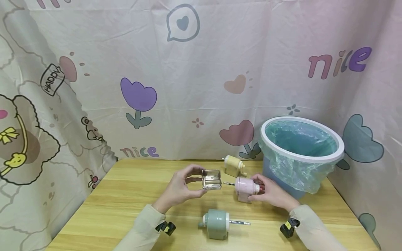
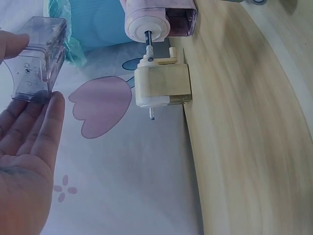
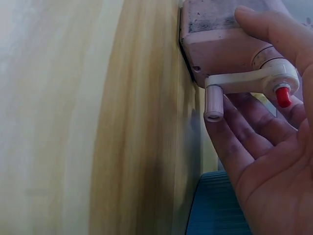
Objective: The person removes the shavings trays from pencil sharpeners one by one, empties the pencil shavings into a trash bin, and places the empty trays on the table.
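My left hand (image 1: 179, 188) holds a small clear plastic shavings drawer (image 1: 211, 180) between thumb and fingers, its open side toward the head camera. Just right of it, my right hand (image 1: 274, 192) grips a pink crank pencil sharpener (image 1: 245, 187). A pencil (image 1: 229, 183) sticks out of the sharpener's left end. In the right wrist view the thumb lies on the dark-smudged body, and the white crank (image 3: 239, 83) shows a red tip (image 3: 283, 97) at its hub. A hollow slot (image 2: 182, 22) appears in the sharpener's lower part in the left wrist view.
A green pencil sharpener (image 1: 217, 225) with a pencil in it stands at the table's front. Behind the hands is a yellow one (image 1: 233, 166). A blue bin (image 1: 303, 157) with a green plastic liner rises at the right. A printed cloth (image 1: 194, 76) hangs behind the wooden table (image 1: 103, 209).
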{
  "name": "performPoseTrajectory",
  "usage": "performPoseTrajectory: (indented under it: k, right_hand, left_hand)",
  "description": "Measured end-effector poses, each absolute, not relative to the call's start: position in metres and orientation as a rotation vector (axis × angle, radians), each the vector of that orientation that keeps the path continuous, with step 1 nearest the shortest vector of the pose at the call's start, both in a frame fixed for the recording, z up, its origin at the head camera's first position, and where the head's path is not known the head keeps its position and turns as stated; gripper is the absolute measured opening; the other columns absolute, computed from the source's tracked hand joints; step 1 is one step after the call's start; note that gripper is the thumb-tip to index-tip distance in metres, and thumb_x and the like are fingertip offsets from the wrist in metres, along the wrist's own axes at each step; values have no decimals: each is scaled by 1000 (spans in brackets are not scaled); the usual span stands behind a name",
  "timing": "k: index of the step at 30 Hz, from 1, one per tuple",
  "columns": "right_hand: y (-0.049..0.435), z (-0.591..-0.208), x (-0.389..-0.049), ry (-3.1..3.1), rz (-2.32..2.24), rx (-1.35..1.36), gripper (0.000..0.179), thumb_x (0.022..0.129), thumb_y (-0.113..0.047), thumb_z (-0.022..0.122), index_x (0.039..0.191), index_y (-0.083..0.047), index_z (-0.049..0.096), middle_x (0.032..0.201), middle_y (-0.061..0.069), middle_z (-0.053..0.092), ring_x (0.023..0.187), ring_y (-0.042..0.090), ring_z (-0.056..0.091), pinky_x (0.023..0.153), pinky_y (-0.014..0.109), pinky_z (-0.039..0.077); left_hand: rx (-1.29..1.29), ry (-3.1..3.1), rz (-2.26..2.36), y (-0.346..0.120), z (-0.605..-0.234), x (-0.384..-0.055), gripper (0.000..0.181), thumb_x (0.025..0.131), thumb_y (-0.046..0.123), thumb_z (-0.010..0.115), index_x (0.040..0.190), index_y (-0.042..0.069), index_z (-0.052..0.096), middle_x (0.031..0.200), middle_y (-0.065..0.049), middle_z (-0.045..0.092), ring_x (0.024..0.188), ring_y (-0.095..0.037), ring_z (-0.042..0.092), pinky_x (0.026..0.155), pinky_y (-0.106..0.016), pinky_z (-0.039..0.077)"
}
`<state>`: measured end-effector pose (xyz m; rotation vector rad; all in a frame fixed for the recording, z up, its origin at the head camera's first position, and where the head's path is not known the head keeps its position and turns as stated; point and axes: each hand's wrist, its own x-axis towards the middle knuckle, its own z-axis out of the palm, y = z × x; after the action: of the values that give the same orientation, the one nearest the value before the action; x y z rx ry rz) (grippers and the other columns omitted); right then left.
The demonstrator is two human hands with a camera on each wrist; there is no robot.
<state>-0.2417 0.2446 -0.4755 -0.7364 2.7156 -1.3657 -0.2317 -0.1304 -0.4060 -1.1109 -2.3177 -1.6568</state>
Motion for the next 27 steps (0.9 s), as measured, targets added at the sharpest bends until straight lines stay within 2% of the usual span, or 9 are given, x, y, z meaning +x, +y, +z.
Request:
performPoseTrajectory:
  k: [3,8,11,15,20,24,27]
  right_hand:
    - [246,-474,-240,2709,-1355,-720,58,87,-28,91,130,-7,59,121,10,73,111,14,71,95,22,60]
    - [250,-461,-232,2710,-1341,-718,61,93,-30,86,137,0,57,122,11,72,112,20,71,96,27,63]
    - [252,-449,-224,2740,-1299,-731,61,96,-31,82,139,3,56,125,12,72,115,26,71,99,33,64]
    - [253,-431,-209,2804,-1157,-785,60,98,-35,79,141,0,57,133,13,72,119,32,71,102,45,63]
    - [254,-406,-188,2854,-1037,-757,67,99,-44,76,149,-6,53,147,17,65,133,40,64,109,61,56]
    - [257,-389,-176,2866,-1002,-720,69,100,-49,74,153,-11,50,152,17,61,139,42,61,112,63,53]
    - [259,-376,-168,2876,-977,-737,65,100,-51,73,151,-14,54,152,14,63,138,38,63,112,59,55]
  left_hand:
    - [-1124,-2308,-1642,-129,-404,-232,64,75,-6,90,132,7,65,130,-15,71,118,-44,71,102,-36,64]
    - [-1137,-2309,-1590,-127,-401,-234,64,76,-6,90,134,8,65,130,-14,72,119,-34,72,102,-35,64]
    - [-1148,-2304,-1554,-126,-398,-235,65,76,-6,89,134,8,65,130,-14,72,119,-32,72,102,-37,64]
    - [-1177,-2294,-1476,-123,-392,-235,65,77,-7,89,135,9,65,131,-12,72,120,-33,72,101,-36,64]
    - [-1219,-2262,-1436,-118,-386,-237,65,76,-9,88,135,6,65,132,-13,72,121,-33,71,101,-36,64]
    - [-1249,-2236,-1429,-114,-385,-240,63,76,-9,89,134,2,65,131,-14,72,120,-33,72,100,-34,65]
    - [-1274,-2219,-1420,-110,-383,-242,62,76,-9,89,133,1,65,131,-14,73,120,-33,72,99,-33,65]
